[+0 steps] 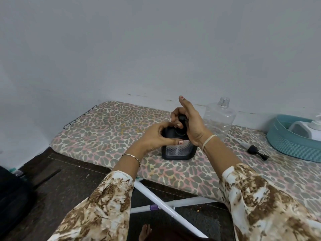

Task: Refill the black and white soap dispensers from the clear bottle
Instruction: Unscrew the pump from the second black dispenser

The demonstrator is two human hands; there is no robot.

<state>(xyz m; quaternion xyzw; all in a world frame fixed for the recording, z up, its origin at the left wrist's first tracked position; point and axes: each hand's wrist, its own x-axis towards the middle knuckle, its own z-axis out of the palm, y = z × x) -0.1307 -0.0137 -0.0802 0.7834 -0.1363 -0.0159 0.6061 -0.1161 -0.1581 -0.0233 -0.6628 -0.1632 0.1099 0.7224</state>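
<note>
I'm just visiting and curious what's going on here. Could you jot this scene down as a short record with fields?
surface: ironing board with a spotted cover
left hand: holds the black dispenser by its body
right hand: grips the pump on top of it, one finger pointing up
clear bottle: upright behind the hands, cap off
white dispenser: inside the blue basket at the right
loose part: black cap lying on the board beside the basket
</note>
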